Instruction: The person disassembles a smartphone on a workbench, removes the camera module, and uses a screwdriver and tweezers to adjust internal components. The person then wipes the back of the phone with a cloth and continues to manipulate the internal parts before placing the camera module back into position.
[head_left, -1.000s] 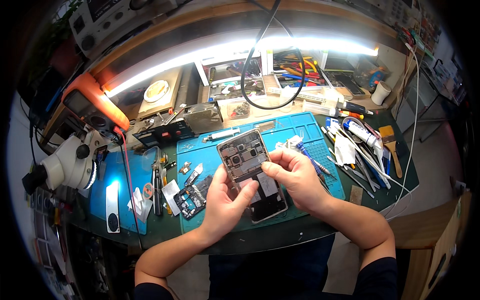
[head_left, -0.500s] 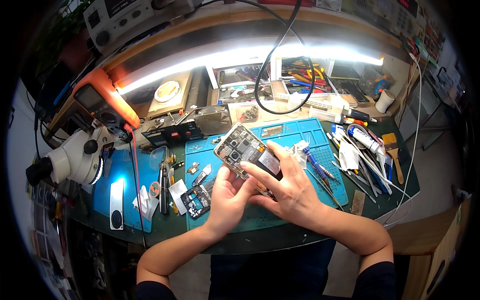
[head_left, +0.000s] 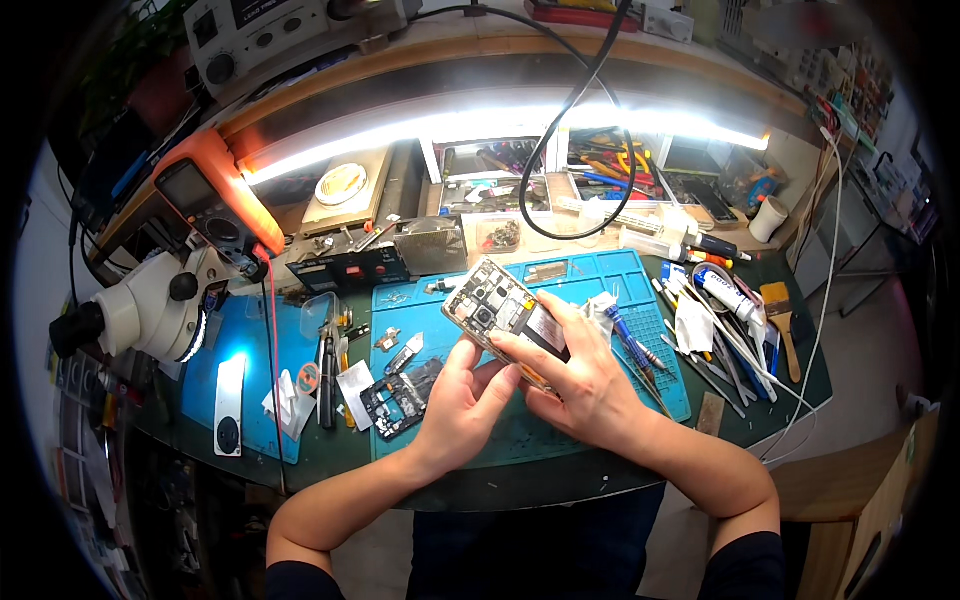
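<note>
An opened smartphone (head_left: 487, 309), its back off, is held tilted above the blue work mat (head_left: 480, 446). Its circuit board, camera modules and dark battery show. My left hand (head_left: 462, 405) holds the phone's near left edge, its thumb raised by that side and its other fingers partly hidden beneath. Around the right end of the phone is my right hand (head_left: 590, 380), index finger lying across the battery side near the cameras. On the mat left of my hands lies a black phone inner frame (head_left: 402, 400). A blue screwdriver (head_left: 632, 338) rests just beyond my right hand.
A microscope (head_left: 150, 310) and an orange multimeter (head_left: 215, 205) stand at the left. Tweezers, a white tube (head_left: 732, 295) and a brush (head_left: 780, 315) lie at the right. Trays of tools (head_left: 605, 160) sit at the back under a bright lamp. A black cable loop (head_left: 524, 165) hangs ahead.
The phone has shifted slightly right and down in view, with both hands moving along. My left thumb and my right index finger have moved a little along its near edge.
</note>
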